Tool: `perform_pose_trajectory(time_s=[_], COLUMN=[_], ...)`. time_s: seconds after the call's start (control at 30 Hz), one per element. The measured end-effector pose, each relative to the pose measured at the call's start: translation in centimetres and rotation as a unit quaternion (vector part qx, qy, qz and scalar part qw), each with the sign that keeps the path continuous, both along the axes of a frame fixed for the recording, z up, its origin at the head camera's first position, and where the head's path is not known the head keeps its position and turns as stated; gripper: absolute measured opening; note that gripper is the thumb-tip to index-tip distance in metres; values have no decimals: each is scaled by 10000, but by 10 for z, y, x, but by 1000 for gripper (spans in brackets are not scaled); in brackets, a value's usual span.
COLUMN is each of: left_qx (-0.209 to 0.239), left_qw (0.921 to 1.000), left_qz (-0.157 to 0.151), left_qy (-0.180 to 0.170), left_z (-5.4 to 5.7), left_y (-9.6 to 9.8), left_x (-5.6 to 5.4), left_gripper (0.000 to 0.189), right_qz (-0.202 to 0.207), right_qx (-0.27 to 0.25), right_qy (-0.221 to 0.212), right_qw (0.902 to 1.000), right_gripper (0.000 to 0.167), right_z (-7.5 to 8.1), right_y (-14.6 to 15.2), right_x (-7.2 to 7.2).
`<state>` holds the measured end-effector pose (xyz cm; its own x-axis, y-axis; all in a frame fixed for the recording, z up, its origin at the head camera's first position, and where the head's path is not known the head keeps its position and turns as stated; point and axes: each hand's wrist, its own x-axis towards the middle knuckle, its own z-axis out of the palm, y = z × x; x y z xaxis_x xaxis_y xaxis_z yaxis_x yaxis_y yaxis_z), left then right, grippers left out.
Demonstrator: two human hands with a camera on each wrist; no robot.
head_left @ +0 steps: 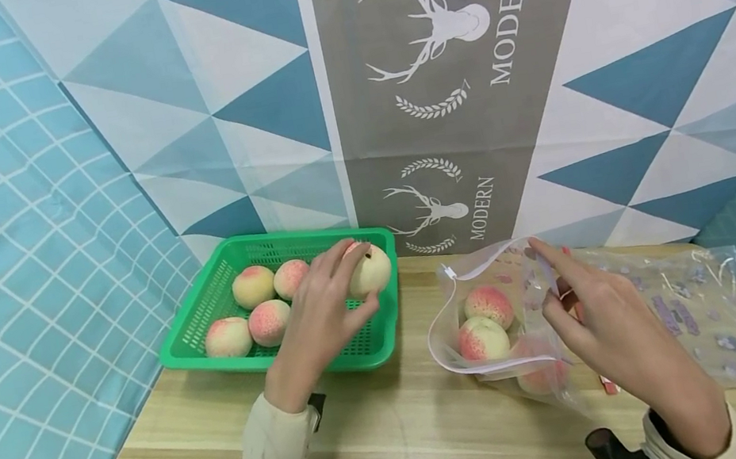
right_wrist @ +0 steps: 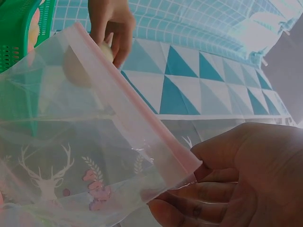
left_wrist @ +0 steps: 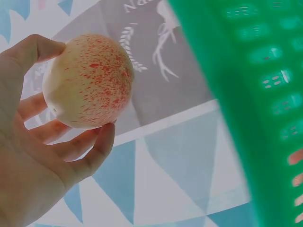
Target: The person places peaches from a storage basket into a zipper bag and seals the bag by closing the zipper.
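Note:
My left hand (head_left: 323, 301) grips a pale peach (left_wrist: 90, 81) flecked with red, thumb on one side and fingers curled round the other. It hangs over the right end of a green basket (head_left: 174, 355), where several more peaches (head_left: 270, 323) lie toward the left. A clear zip bag (head_left: 435, 343) stands on the table with its mouth spread wide. Inside it are a few pink and cream peaches (head_left: 483, 338). My right hand (head_left: 604, 304) pinches the bag's right rim between thumb and fingers; the right wrist view shows the zip edge (right_wrist: 182, 156) in that grip.
Flat on the wooden table (head_left: 403, 449), right of the open bag, lies another clear printed bag (head_left: 715, 319). A small red item (head_left: 609, 385) shows partly beneath my right hand. Patterned cloth (head_left: 422, 116) hangs behind the basket.

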<state>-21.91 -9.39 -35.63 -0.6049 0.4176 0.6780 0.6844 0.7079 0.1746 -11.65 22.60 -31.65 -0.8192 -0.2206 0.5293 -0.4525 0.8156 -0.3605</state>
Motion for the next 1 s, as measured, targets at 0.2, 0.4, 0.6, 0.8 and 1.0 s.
perform_pose_trajectory(time_s=[0.2,0.4,0.6,0.8,1.0], left_qx=[118,284,376,312,293], left_qw=[9994,9968,9933,9884,9824], left_qz=[-170,-416,-704,-1002,-1287], left_qy=[273,616,840,1101,1320], left_z=[9,18,27,35,38], left_y=[5,13,21,29,39], left_x=[11,26,41,56,67], left_gripper=[54,54,52,51,48], right_qz=[-3,0,-20,-13,-1], right_qx=[-13,-9,7,3,22], right_qy=[61,38,16,4,73], right_qw=[10000,10000,10000,10000,10000], right_gripper=[60,59,58,58,58], right_z=[0,0,0,1,0], right_y=[0,0,0,-1,-1], right_x=[0,0,-1,0,-1])
